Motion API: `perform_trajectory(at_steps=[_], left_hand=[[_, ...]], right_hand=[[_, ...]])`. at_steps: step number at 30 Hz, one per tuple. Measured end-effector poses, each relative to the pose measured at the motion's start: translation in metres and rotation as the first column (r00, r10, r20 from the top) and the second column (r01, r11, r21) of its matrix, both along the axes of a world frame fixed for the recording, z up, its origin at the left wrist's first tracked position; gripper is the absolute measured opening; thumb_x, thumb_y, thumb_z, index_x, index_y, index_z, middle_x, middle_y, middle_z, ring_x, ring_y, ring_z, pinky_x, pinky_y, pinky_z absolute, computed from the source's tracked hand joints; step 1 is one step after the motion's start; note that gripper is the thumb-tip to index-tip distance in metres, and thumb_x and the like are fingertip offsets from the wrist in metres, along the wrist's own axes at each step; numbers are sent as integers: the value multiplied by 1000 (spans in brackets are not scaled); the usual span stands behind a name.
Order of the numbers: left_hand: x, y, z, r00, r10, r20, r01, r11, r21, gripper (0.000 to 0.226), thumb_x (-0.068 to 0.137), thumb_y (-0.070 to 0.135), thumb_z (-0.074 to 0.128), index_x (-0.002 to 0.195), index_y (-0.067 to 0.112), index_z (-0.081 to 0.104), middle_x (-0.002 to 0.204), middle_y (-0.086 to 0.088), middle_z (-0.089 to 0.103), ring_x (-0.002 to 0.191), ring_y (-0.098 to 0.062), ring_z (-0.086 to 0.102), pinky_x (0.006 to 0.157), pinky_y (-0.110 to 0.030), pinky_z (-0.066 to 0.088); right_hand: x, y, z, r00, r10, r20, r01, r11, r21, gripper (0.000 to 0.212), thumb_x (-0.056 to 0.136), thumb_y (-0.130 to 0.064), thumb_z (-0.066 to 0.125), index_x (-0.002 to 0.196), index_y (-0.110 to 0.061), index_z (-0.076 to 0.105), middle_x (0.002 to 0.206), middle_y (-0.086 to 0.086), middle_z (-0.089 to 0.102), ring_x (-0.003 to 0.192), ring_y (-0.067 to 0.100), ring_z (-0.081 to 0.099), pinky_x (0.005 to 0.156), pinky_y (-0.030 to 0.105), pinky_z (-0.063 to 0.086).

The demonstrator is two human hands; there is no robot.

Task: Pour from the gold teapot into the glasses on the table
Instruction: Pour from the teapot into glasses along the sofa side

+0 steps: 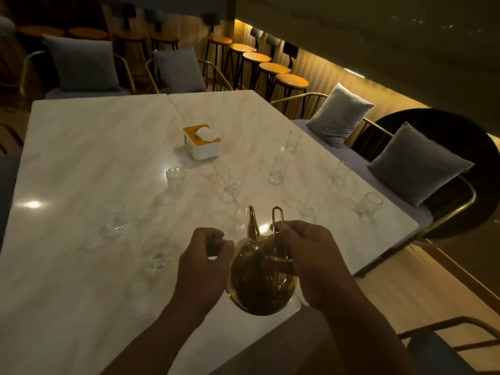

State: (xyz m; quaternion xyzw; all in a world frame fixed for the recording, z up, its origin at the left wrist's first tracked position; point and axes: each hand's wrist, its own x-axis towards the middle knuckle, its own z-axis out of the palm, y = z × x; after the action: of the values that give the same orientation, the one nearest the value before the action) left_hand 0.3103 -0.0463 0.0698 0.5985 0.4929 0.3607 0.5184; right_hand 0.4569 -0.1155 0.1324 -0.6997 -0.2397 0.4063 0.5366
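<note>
The gold teapot (257, 280) hangs above the near edge of the white marble table (94, 158), its spout pointing away from me toward a clear glass (241, 220). My right hand (311, 258) grips the teapot's wire handle. My left hand (205, 261) is curled just left of the pot, fingers closed near the lid area; whether it touches the pot is unclear. Several clear glasses stand spread across the table, among them one at the left (156, 251), one near the middle (175, 181) and one at the right edge (369, 207).
A white and yellow tissue box (201, 140) sits mid-table. Chairs with grey cushions (418, 163) line the right side and the far side (84, 63). A row of round wooden stools (273, 69) stands behind. The room is dim.
</note>
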Motion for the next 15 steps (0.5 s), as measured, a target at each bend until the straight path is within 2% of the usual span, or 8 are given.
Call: perform_trajectory(at_steps=[1, 3, 6, 8, 10, 13, 15], left_hand=[[11, 2, -15, 1000, 14, 3, -14, 994, -107, 24, 90, 30, 62, 113, 26, 54, 104, 4, 65, 95, -15, 62, 72, -27, 50], [33, -1, -46, 997, -49, 56, 66, 928, -368, 45, 87, 42, 64, 125, 25, 49, 114, -2, 61, 99, -18, 59, 79, -36, 50], [59, -15, -85, 957, -164, 241, 283, 724, -629, 75, 71, 61, 71, 134, 30, 44, 126, -4, 56, 113, -27, 55, 91, -52, 48], [75, -23, -104, 900, -228, 372, 431, 602, -672, 82, 61, 67, 75, 132, 37, 47, 132, -4, 54, 119, -31, 52, 93, -58, 48], [90, -29, -121, 829, -262, 493, 551, 529, -646, 77, 62, 65, 78, 129, 39, 53, 136, -3, 54, 124, -33, 50, 93, -60, 50], [110, -36, -140, 748, -300, 593, 652, 501, -569, 72, 71, 56, 76, 135, 34, 51, 139, -6, 54, 128, -33, 51, 94, -63, 48], [122, -38, -147, 759, -291, 583, 639, 509, -577, 74, 70, 53, 79, 135, 31, 51, 136, -6, 58, 125, -32, 54, 94, -61, 50]], right_hand=[[11, -2, 0, 1000, 9, -1, -9, 1000, -8, 20, 102, -15, 53, 99, -8, 72, 77, 7, 76, 73, 18, 75, 62, 30, 61], [30, -9, 0, 998, 32, 53, -30, 999, -43, 20, 102, -16, 53, 99, -11, 72, 74, 4, 74, 66, 14, 73, 59, 27, 57], [55, -19, -3, 992, 64, 113, -55, 995, -79, 22, 103, -15, 51, 97, -12, 73, 71, 3, 72, 61, 13, 69, 58, 28, 55], [69, -27, -5, 991, 58, 124, -47, 995, -87, 24, 103, -12, 49, 97, -10, 72, 71, 6, 70, 58, 15, 66, 56, 28, 55], [80, -34, -8, 984, 58, 166, -39, 992, -120, 22, 102, -11, 50, 99, -11, 72, 72, 7, 69, 56, 14, 64, 55, 28, 53], [93, -42, -14, 955, 92, 283, -38, 981, -190, 18, 98, -7, 58, 108, -14, 71, 72, 3, 69, 52, 6, 63, 51, 20, 53], [99, -47, -19, 926, 134, 352, -45, 967, -250, 28, 92, -6, 65, 119, -15, 67, 83, 0, 72, 60, 3, 67, 52, 15, 52]])
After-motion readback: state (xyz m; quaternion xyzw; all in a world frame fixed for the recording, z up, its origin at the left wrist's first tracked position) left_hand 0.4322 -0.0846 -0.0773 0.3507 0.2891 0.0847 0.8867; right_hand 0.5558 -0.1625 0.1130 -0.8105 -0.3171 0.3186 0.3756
